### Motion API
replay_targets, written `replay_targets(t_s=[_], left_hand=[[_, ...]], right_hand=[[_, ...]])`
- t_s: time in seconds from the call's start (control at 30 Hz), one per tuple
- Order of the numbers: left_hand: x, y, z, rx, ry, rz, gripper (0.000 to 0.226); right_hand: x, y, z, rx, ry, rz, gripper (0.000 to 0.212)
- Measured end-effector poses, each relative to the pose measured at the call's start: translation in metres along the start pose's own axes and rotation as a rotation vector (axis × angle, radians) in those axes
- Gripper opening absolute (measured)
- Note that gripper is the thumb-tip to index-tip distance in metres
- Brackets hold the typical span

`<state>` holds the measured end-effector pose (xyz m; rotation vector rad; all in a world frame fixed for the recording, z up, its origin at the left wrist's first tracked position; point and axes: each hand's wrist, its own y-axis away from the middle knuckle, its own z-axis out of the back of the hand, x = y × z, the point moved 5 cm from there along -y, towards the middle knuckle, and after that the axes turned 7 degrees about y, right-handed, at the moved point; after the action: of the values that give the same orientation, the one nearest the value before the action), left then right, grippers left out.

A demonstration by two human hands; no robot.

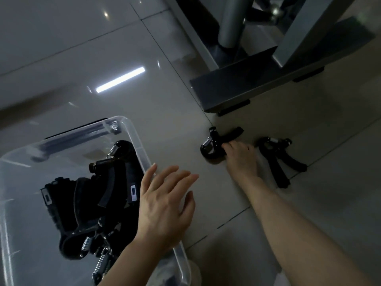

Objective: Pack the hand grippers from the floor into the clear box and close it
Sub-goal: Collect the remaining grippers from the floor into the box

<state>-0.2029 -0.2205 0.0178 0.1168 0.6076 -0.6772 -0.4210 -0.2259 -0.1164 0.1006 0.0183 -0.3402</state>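
Note:
The clear box [134, 129] stands open on the floor at the lower left, with several black hand grippers [99, 188] piled inside. My left hand [165, 205] hovers over the box's right rim, fingers straight and spread, holding nothing. Further right, my right hand [240, 156] reaches down to the floor and curls its fingers round the handles of a black hand gripper [213, 144]. One more black hand gripper [278, 157] lies on the tiles just right of that hand, untouched.
A dark metal furniture base [247, 81] with a grey post [233, 21] and a frame leg [309, 29] stands just beyond the floor grippers. Glossy tiled floor [103, 58] stretches to the left and behind the box.

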Motion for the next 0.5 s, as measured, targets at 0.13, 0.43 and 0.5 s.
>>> replay_targets(t_s=[0.13, 0.43, 0.5], left_hand=[[0.009, 0.01, 0.009, 0.003, -0.02, 0.001, 0.033], [0.005, 0.013, 0.015, 0.034, -0.067, 0.058, 0.047], [0.004, 0.015, 0.016, 0.016, -0.075, 0.06, 0.055]], right_hand=[[0.003, 0.034, -0.003, 0.026, 0.002, 0.023, 0.041], [0.02, 0.064, 0.067, 0.019, -0.302, -0.024, 0.027], [0.023, 0.068, 0.095, 0.071, -0.389, 0.026, 0.029]])
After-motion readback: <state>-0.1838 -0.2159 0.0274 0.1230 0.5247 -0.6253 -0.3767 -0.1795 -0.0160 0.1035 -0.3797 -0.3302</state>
